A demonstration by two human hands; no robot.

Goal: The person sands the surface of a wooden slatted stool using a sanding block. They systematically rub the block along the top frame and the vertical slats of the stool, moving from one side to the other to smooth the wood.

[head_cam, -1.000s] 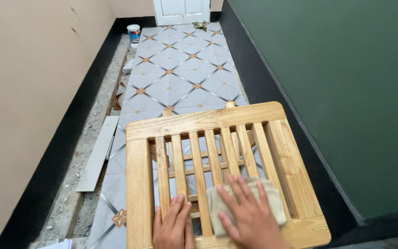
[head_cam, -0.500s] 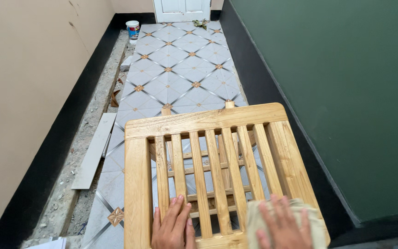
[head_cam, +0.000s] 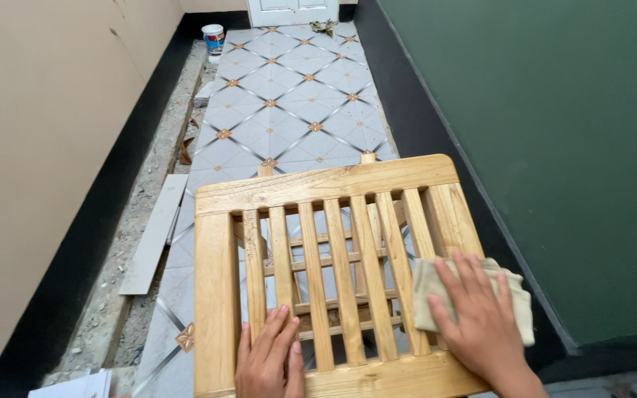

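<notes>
Looking from the left, we see a beige wall (head_cam: 46, 147) with a black base band, and beside it a rough strip of rubble where a loose grey tile plank (head_cam: 153, 233) lies. A small paint bucket (head_cam: 214, 37) stands far off near the white door (head_cam: 293, 10). The patterned floor tiles (head_cam: 289, 110) run the length of the passage.

In the middle stands the slatted wooden table (head_cam: 326, 184), its top filling the lower part of the view. Our left hand (head_cam: 269, 360) lies flat on the slats near the front rail, fingers together and stretched out, gripping nothing. Our right hand (head_cam: 481, 324) presses down with fingers spread on a folded beige cloth (head_cam: 425, 291), which lies on the table's right side board and hangs slightly past its right edge. The hand is open over the cloth, not closed around it.

On the right rises a dark green wall (head_cam: 554, 133) above a black base.
</notes>
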